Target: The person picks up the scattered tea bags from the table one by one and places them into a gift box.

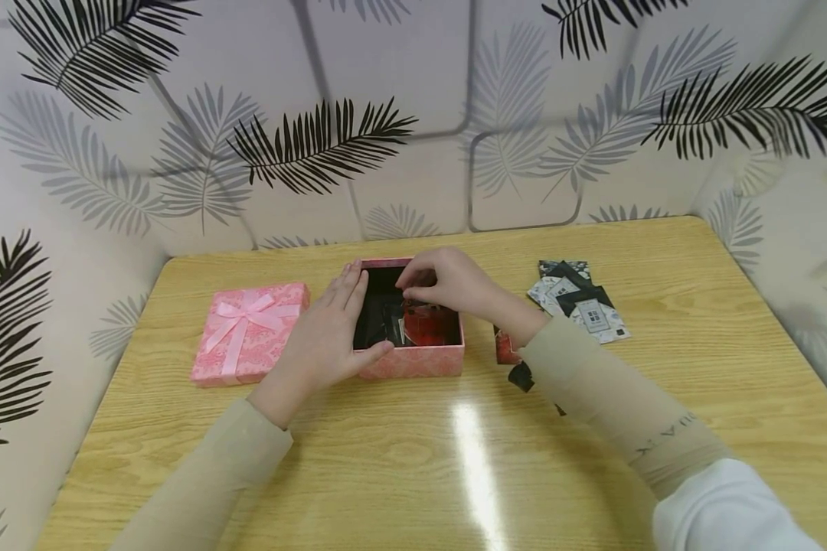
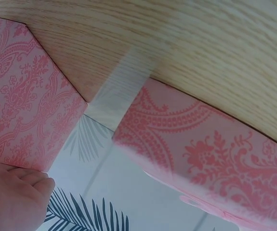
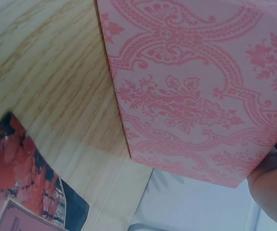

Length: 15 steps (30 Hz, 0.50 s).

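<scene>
The box sits on the counter, its mouth up, with a red packet and darker pieces inside. The left hand lies along the box's left edge, fingers straight, thumb at the front rim, gripping nothing. The right hand is over the box, its fingers bent down into it just above the red packet; I cannot tell whether they pinch anything.

The likeliest trouble is a missed or doubled pick: the contents overlap and look thin and slick, so one could slip away or drag another along. A knock from the right wrist on the rim could slide the box if the left hand rests only lightly. The right sleeve hangs over loose cards and might sweep them aside.
</scene>
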{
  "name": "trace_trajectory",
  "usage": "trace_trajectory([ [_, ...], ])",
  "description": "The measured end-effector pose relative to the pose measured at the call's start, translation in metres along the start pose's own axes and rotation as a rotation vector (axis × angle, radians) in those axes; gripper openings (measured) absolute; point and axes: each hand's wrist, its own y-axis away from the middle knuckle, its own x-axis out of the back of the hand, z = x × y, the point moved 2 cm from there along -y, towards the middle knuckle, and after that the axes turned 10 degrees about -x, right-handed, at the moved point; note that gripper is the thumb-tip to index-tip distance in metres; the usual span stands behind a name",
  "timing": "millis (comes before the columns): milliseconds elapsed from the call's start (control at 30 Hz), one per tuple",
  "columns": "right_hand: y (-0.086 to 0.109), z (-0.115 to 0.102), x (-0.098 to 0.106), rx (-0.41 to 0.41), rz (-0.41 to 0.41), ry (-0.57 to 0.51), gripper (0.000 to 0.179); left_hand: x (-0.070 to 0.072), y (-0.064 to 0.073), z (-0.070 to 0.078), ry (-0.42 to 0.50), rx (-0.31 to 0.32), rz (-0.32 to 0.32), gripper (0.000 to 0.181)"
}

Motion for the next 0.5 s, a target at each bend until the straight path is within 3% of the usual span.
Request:
trace_trajectory([
  [200,0.003,0.004,0.006,-0.016,-0.002,-0.089,0.018,-0.001,0.000,0.000,0.000,-0.001,0.006,0.107],
  [500,0.012,0.011,0.028,-0.050,0.048,-0.139,0.019,0.000,-0.001,0.000,-0.002,0.005,0.004,0.107],
])
